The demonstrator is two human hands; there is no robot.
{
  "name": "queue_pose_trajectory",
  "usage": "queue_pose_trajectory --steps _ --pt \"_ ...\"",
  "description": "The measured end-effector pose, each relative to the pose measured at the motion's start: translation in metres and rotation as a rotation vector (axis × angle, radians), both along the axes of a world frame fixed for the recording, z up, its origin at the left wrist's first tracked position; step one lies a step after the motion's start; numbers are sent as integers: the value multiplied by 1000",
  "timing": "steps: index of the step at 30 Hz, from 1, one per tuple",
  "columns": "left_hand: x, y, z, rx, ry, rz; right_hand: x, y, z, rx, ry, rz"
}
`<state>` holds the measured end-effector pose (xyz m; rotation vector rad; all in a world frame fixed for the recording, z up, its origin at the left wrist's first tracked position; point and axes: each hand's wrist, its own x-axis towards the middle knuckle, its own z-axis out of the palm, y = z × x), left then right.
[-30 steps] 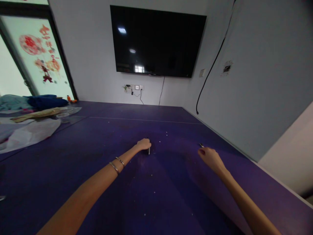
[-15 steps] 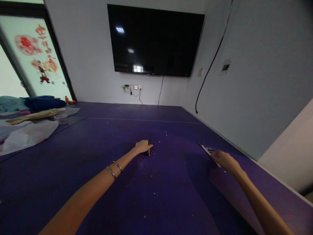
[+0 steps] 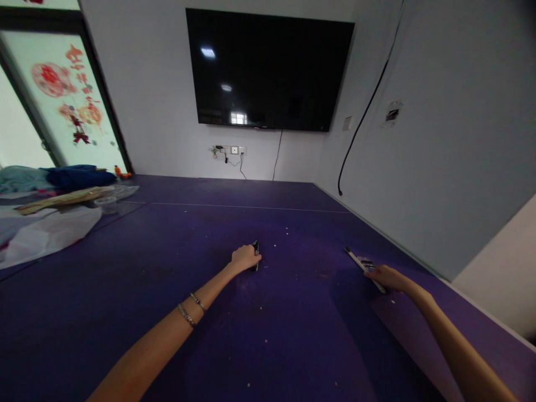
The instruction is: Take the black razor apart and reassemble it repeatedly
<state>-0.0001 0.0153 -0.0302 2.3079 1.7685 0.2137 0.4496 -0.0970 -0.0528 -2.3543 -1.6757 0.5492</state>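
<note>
My left hand (image 3: 245, 257), with two bracelets on the wrist, is closed around a small dark narrow object with a pale edge (image 3: 256, 262). Its kind does not show. Off to the right, my right hand (image 3: 387, 277) has its fingers closed on a long thin pale strip with a dark tip (image 3: 355, 258), slanting over the purple surface. Right behind the strip is a small, partly clear item with dark and light parts (image 3: 367, 263), too small to name. White specks (image 3: 287, 230) are scattered on the purple surface (image 3: 234, 352) around both hands.
Clear plastic sheeting (image 3: 54, 237), a yellowish flat piece (image 3: 62, 201) and dark blue cloth (image 3: 79, 177) lie at the left. A black cable (image 3: 364, 117) hangs down the right wall. A television (image 3: 272, 72) is mounted on the back wall.
The view has shifted slightly. My right hand and the pale strip sit slightly farther right and lower in the picture. My left hand keeps its hold, almost in the same place.
</note>
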Motion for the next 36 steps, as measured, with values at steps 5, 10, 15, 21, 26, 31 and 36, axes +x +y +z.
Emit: queue_pose_trajectory --steps 5,10,15,21,26,31,36 --pt "1 -1 -1 9 9 17 -16 0 5 34 110 63" --pt "1 -3 -1 19 14 20 -68 9 21 209 -88 81" --pt "2 -6 -1 41 23 26 -156 13 35 312 -162 63" --pt "9 -13 0 65 32 19 -250 13 37 284 -258 193" --pt "13 -17 -2 80 38 -21 -291 22 28 259 -308 256" --pt "13 -18 -4 113 46 -57 -304 34 21 247 -304 252" --pt "14 -17 -5 114 46 -57 -306 39 19 246 -304 248"
